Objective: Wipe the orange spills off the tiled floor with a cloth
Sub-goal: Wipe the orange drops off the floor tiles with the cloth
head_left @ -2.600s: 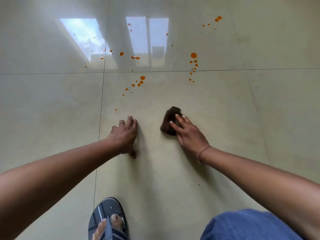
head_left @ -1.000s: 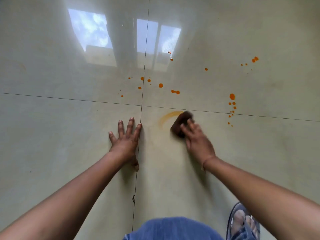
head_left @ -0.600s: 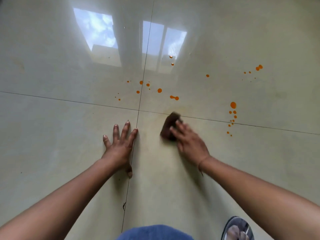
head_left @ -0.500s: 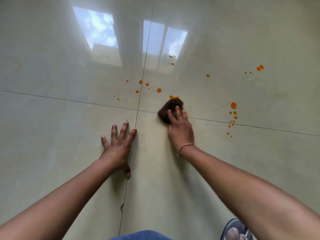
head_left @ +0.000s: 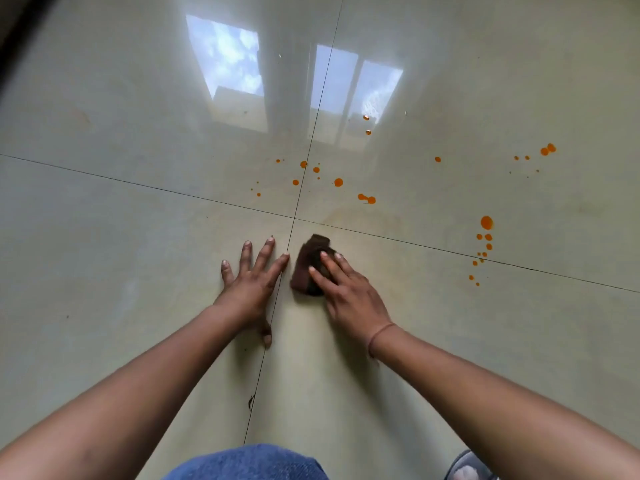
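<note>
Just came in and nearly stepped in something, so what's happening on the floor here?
A person is crouched over the glossy pale tiled floor, wiping up orange droplets. The right hand presses a crumpled dark brown cloth flat on the tile, while the left hand is spread on the floor for support. Many orange spots remain: a cluster beyond the cloth and a trail to the right.

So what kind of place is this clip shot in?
Most likely an indoor room, perhaps in a home. The floor is large glossy tiles with thin grout lines, and a window reflection shows sky. Nothing else tells the room type.
</note>
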A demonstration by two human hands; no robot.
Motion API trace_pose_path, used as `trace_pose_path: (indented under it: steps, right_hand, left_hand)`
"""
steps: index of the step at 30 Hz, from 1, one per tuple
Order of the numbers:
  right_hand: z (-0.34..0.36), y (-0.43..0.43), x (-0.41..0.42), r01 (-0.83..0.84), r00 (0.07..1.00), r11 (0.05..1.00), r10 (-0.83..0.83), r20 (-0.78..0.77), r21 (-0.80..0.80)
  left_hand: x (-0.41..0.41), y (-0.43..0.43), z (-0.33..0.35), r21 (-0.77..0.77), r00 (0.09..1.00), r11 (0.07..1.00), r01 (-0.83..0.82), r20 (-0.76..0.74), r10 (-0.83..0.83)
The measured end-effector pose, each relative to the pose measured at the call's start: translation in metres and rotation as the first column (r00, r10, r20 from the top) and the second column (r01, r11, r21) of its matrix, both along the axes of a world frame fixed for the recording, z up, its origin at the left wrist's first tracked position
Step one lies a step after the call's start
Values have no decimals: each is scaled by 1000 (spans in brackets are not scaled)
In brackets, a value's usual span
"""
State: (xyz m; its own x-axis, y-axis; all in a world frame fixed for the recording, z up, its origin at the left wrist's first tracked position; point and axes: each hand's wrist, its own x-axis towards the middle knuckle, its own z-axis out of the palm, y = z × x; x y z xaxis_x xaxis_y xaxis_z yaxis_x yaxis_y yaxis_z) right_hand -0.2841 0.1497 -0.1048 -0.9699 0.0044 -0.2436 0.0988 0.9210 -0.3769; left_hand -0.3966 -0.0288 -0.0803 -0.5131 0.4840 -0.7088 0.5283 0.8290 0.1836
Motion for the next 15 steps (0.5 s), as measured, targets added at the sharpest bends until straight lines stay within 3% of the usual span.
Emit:
trace_pose_path:
  steps: [2,7,9,12,15]
  right_hand:
    - [4,30,14,-12,999,1000,12,-34,-3]
    - [1,46,-40,388,921,911,-390,-14,136]
    - [-3,19,-40,303,953,947,-302,-18,104]
    - [-3,13,6,49,999,998,-49,-8,43]
    - [0,58,16,138,990,988,-136,-44,71]
  left_hand:
    - [0,-1,0,1,1000,1000,8,-4,-8]
    - [0,2,-1,-45,999,998,41,-11,-42]
    - [-3,5,2,-26,999,999,38,-20,-39]
    - [-15,9,10,112,992,993,-38,-116,51]
    - [-37,11,16,138,970,984,-116,-196,142]
